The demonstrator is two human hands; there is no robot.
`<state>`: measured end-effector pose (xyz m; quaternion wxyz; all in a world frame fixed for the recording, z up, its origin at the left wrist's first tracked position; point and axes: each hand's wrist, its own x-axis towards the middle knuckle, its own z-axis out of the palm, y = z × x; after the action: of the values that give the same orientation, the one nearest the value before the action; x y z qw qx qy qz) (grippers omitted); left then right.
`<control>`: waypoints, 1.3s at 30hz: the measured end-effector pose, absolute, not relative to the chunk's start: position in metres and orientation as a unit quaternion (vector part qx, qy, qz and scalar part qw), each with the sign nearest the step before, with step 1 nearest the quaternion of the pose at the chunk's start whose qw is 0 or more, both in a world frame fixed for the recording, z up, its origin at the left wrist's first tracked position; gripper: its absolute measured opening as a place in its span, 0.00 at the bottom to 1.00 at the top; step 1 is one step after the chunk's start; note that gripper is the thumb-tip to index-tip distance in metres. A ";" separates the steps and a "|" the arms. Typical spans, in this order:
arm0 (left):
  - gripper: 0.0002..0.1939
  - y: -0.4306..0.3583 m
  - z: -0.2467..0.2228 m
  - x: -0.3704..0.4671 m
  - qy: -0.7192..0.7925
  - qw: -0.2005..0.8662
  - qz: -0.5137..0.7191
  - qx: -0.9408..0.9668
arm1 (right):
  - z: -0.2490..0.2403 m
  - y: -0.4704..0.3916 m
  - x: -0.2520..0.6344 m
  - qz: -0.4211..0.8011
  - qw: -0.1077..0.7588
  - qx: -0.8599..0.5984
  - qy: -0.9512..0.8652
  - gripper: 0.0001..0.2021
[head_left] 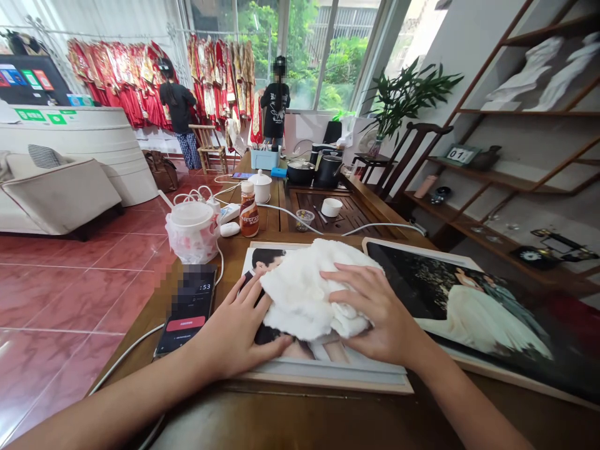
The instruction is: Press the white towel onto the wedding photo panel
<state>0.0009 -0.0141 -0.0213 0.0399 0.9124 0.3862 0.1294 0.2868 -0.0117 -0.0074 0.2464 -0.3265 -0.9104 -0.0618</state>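
Note:
A bunched white cloth (304, 290) lies on a framed photo (328, 354) in front of me and covers much of its picture. My right hand (368, 306) grips the cloth at its right side, fingers curved over the top and thumb below. With fingers spread, my left hand (244, 331) rests flat on the left part of the photo, its fingertips beside the cloth's edge. A second framed photo (469, 300), showing a pale gown on a dark ground, lies at the right near my right forearm.
Left of the frame are a phone (190, 312) on a cable, a bag-wrapped white tub (192, 231) and a coffee bottle (249, 212). Beyond stand a lidded white cup (260, 186), a small white bowl (332, 207) and black pots (328, 170). Two people stand by hanging red garments.

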 end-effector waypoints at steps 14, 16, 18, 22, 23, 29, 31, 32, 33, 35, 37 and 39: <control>0.40 -0.013 -0.022 0.000 0.382 0.041 0.122 0.915 | -0.006 -0.015 0.281 -0.048 0.246 -0.326 -0.911 0.21; 0.41 -0.011 -0.025 -0.003 0.364 0.040 0.119 0.923 | -0.006 -0.017 0.277 -0.033 0.249 -0.294 -0.922 0.21; 0.43 -0.010 -0.027 -0.004 0.365 0.039 0.124 0.922 | -0.006 -0.017 0.276 -0.023 0.244 -0.287 -0.926 0.20; 0.41 -0.012 -0.026 -0.001 0.380 0.041 0.138 0.914 | -0.007 -0.012 0.284 -0.048 0.244 -0.340 -0.907 0.19; 0.39 -0.013 -0.025 0.000 0.382 0.043 0.141 0.912 | -0.007 -0.010 0.287 -0.056 0.244 -0.351 -0.902 0.19; 0.41 -0.011 -0.023 -0.002 0.371 0.040 0.125 0.919 | -0.007 -0.015 0.279 -0.044 0.254 -0.302 -0.918 0.21; 0.42 -0.010 -0.025 -0.003 0.363 0.039 0.118 0.923 | -0.007 -0.016 0.276 -0.034 0.249 -0.285 -0.925 0.21; 0.42 -0.010 -0.025 -0.003 0.364 0.040 0.116 0.923 | -0.007 -0.015 0.276 -0.034 0.247 -0.286 -0.925 0.20; 0.42 -0.010 -0.025 -0.003 0.369 0.039 0.116 0.921 | -0.007 -0.014 0.277 -0.039 0.248 -0.294 -0.923 0.20; 0.41 -0.012 -0.024 -0.001 0.380 0.038 0.120 0.916 | -0.007 -0.012 0.282 -0.055 0.249 -0.323 -0.911 0.19; 0.39 -0.014 -0.022 0.001 0.388 0.038 0.130 0.912 | -0.008 -0.009 0.287 -0.069 0.247 -0.351 -0.901 0.18; 0.37 -0.014 -0.021 0.002 0.389 0.042 0.138 0.910 | -0.008 -0.009 0.288 -0.070 0.246 -0.356 -0.899 0.18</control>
<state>0.0023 -0.0143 -0.0207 0.0418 0.9098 0.3893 0.1377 0.2883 -0.0094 -0.0076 0.2459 -0.3556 -0.8990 -0.0695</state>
